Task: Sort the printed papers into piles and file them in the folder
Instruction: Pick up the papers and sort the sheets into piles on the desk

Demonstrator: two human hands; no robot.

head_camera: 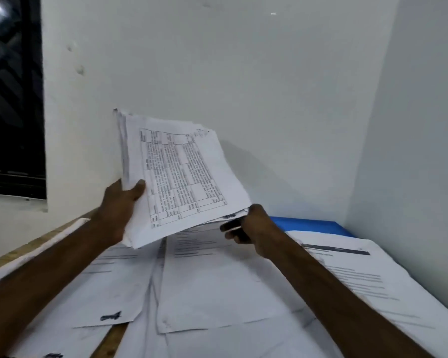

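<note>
I hold a thick stack of printed papers (181, 174) tilted up above the table; its top sheet bears a printed table. My left hand (119, 208) grips the stack's lower left edge, thumb on top. My right hand (248, 228) is at the stack's lower right corner, fingers curled beneath it; whether they pinch a sheet is unclear. Below lie piles of printed sheets: one at the left (109, 288), one in the middle (212, 280), one at the right (367, 275). A blue folder (311, 224) lies at the back right, partly under the right pile.
The wooden table (114, 337) shows between the sheets and along its left edge (36, 244). White walls close in behind and at the right, forming a corner beyond the folder. A dark window (11, 99) is at the upper left.
</note>
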